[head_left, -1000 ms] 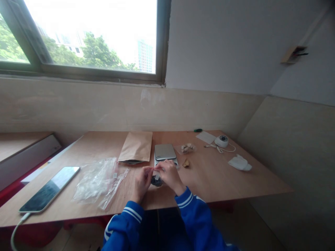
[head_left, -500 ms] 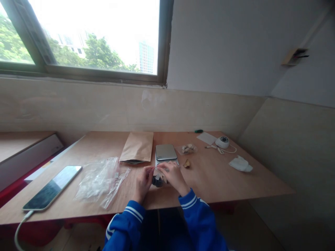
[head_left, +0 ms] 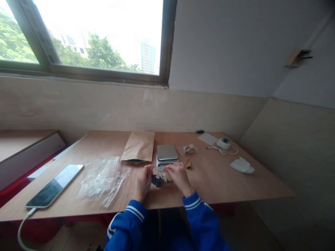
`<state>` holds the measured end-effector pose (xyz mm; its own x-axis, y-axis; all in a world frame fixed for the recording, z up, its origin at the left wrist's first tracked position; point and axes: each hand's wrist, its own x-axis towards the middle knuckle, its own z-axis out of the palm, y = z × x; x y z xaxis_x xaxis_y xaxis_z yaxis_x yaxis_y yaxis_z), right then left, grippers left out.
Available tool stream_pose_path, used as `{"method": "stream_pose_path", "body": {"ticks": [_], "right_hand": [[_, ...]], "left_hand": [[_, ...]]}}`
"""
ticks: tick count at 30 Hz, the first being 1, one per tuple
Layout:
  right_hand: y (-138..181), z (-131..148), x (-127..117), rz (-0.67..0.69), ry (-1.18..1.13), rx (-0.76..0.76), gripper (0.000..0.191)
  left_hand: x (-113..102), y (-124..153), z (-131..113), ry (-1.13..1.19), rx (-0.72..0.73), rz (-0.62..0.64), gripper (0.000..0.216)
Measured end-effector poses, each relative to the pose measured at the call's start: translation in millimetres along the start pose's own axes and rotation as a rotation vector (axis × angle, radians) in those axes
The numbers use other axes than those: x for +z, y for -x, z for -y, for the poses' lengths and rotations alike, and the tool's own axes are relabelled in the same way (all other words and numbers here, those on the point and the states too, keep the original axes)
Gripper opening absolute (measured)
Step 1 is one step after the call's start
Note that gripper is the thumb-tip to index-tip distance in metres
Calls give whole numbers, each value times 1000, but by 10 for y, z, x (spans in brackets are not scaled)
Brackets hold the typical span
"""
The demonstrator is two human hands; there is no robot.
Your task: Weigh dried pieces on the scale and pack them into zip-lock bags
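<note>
A clear zip bag [head_left: 159, 170] is stretched between my hands at the front of the table. My left hand [head_left: 143, 182] pinches its left top corner, and my right hand [head_left: 179, 177] pinches the top edge toward the right. Inside the bag lie dark pieces [head_left: 157, 180] on the left and pale tan slices [head_left: 166, 179] on the right; I cannot make out their exact kind. Just behind the bag is a small digital scale [head_left: 166, 152] with a silver plate, its front partly hidden by my fingers. One loose tan slice [head_left: 188, 164] lies right of the scale.
To the left are empty clear zip bags [head_left: 98, 179] and a phone [head_left: 55, 186] on a cable. A brown paper pouch [head_left: 138, 146] lies behind. On the right are a bag of pale pieces [head_left: 189, 149], a white camera [head_left: 223, 143], a crumpled tissue [head_left: 242, 165] and a green-handled screwdriver [head_left: 200, 131].
My right hand has slid to the right along the bag's top, away from my left hand. More of the bag's top edge and the tan slices now show.
</note>
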<state>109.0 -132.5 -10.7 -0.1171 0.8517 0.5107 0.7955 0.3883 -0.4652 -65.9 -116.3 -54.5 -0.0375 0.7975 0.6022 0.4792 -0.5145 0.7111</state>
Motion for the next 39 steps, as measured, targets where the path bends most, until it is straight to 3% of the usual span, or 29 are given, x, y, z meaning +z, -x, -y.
{"method": "stream_pose_path", "body": {"ticks": [6, 13, 17, 22, 26, 29, 32, 36, 39], "right_hand": [[62, -87, 2, 2, -35, 51, 25], [239, -213, 17, 58, -152, 61, 26], [337, -281, -42, 60, -335, 127, 26], [412, -258, -15, 52, -620, 276, 31], [416, -261, -62, -57, -736, 351, 33], [267, -373, -283, -243, -686, 388, 35], [-47, -663, -600, -366, -537, 363, 42], [-489, -1233, -889, -440, -246, 334, 53], [-592, -1556, -870, -426, -95, 422, 56]], "left_hand": [[-18, 12, -17, 31, 5, 51, 28], [-23, 14, 35, 54, -59, -21, 30], [-20, 24, 28, 75, -49, 12, 31], [-24, 32, 31, 149, -103, -49, 34], [-34, 43, 37, 160, -95, 51, 39], [-39, 45, 26, 151, -89, 102, 41], [-44, 34, 8, 152, -125, 80, 43], [-50, 14, -15, 133, -158, 57, 43], [-52, 6, -23, 123, -149, 64, 42]]}}
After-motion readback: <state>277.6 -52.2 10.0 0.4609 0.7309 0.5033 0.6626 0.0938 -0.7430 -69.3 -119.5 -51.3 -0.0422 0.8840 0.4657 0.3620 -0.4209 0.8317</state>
